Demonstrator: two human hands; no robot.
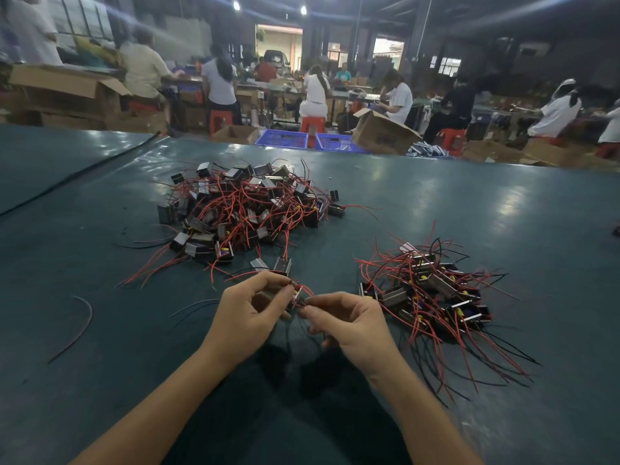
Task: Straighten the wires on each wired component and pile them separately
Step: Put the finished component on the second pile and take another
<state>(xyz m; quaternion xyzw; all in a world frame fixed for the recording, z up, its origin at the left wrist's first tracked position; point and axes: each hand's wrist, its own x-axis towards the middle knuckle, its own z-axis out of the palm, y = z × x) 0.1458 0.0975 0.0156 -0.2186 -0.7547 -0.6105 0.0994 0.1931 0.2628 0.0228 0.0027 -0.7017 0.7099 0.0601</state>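
Head view, one frame. Tabletop (100,330) is dark green, glossy.

Left hand (248,313) holds one wired component (297,297) at frame centre, lifted just above the tabletop; fingers closed around its body. Right hand (349,323): thumb + forefinger pinched together on the red wires (307,290) right where they leave the body. Hands nearly touching, component between them.

Unsorted pile (248,209) at approx 12 o'clock from the hands: big tangle, metal-framed blocks, red leads curled every way. Done pile (432,297) at 3 o'clock, close to right hand: fewer pcs, leads lie roughly parallel, trailing toward 5 o'clock. Loose black wire scrap (79,325) at 9 o'clock, well apart.

Handling, my estimate: body small, rigid, prob. dense for its size (metal frame + coil), easy to grip on the flat sides. Leads thin, soft, insulated; they likely keep a bend, so need a pinch-and-draw from root to tip. Weak point prob. the lead root/solder joint, so hold the body firm and don't yank. Smooth insulation may slip in a light pinch.

Step in hand: start of a straightening pull, I think. Task well short of done; 12 o'clock pile is much the larger.
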